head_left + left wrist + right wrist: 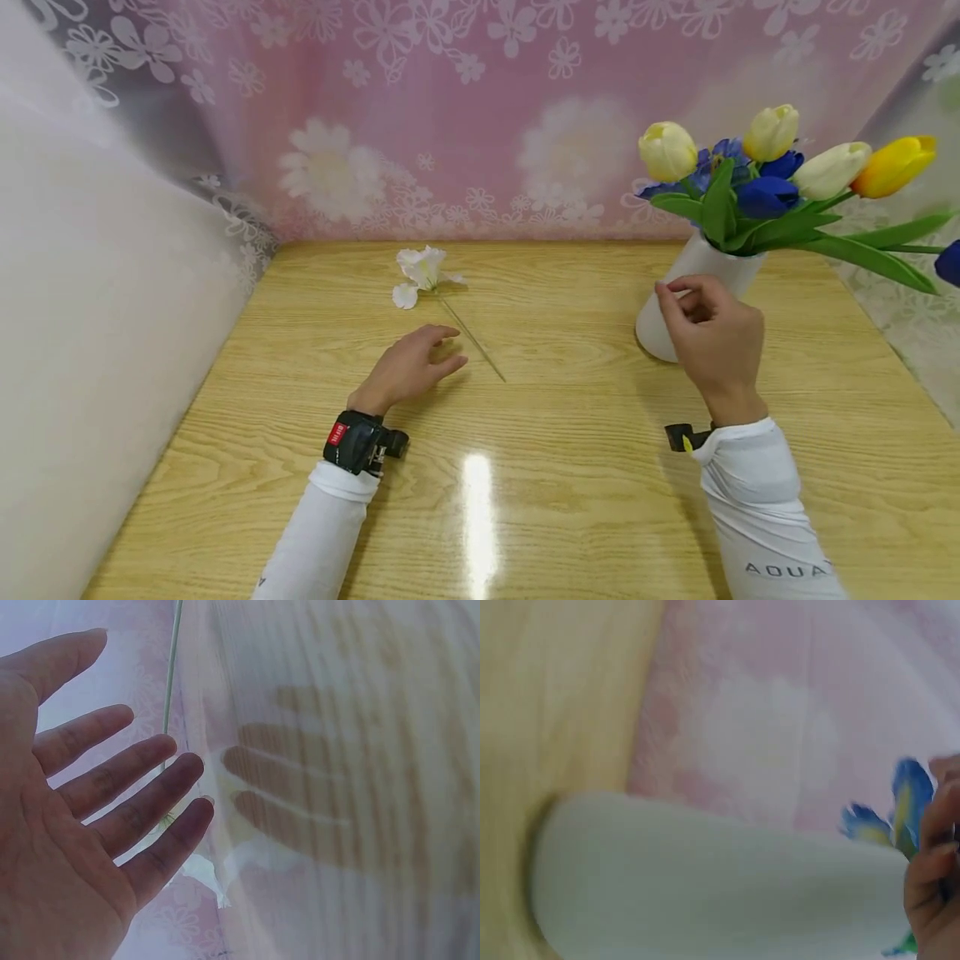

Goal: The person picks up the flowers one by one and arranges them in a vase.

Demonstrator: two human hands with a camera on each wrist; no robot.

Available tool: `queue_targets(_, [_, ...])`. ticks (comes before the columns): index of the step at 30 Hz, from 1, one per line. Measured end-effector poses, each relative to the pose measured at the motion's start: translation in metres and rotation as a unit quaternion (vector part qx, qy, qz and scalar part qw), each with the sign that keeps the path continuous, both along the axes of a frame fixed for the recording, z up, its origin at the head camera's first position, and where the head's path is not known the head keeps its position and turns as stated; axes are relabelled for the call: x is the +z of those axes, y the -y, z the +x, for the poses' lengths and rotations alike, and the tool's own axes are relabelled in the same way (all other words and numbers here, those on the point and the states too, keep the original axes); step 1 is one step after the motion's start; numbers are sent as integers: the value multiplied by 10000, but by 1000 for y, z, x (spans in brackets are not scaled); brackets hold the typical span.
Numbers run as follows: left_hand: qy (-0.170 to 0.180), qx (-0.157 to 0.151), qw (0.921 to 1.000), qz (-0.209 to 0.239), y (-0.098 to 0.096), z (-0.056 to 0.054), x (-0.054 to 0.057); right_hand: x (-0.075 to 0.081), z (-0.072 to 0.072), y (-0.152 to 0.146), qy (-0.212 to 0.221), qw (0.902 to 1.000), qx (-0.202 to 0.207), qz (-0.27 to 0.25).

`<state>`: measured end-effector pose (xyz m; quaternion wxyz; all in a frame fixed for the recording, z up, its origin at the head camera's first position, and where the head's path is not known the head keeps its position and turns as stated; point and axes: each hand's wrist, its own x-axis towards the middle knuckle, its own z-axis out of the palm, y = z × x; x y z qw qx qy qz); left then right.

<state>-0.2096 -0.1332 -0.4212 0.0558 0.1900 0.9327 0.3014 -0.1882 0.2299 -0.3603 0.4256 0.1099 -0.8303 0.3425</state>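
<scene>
A white artificial flower [422, 268] lies on the table, its thin green stem [480, 346] pointing toward the front. My left hand [411, 365] hovers just left of that stem, with fingers extended and spread in the left wrist view. It holds nothing. On the right, my right hand [712, 337] is raised in front of a white vase [675, 321]. Its fingers are curled, thumb tip close to the index finger, and I see nothing between them. The vase stands on the table and holds blue flowers [767, 197], white tulips [667, 152] and a yellow-orange tulip [895, 167].
A wood-grain table [570, 500] carries the vase and the loose flower. Behind it hangs a pink curtain [465, 158] with white flower prints. Long green leaves [873, 260] and a blue bloom [951, 262] reach out from the vase to the right.
</scene>
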Motion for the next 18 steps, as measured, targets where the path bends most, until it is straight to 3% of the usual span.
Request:
queue_targets(3, [1, 32, 10000, -44, 4, 2, 0, -13, -6, 16, 469, 9953, 566, 625])
queue_targets(7, [-8, 79, 9999, -128, 10, 4, 1, -28, -12, 36, 1419, 9792, 1085, 964])
queue_targets(10, [-67, 119, 9997, -201, 15, 5, 3, -35, -16, 47, 1946, 9674, 1249, 1036])
queue_targets(18, [-66, 200, 9994, -284, 29, 9, 2, -46, -28, 75, 2845, 9365, 1583, 1301])
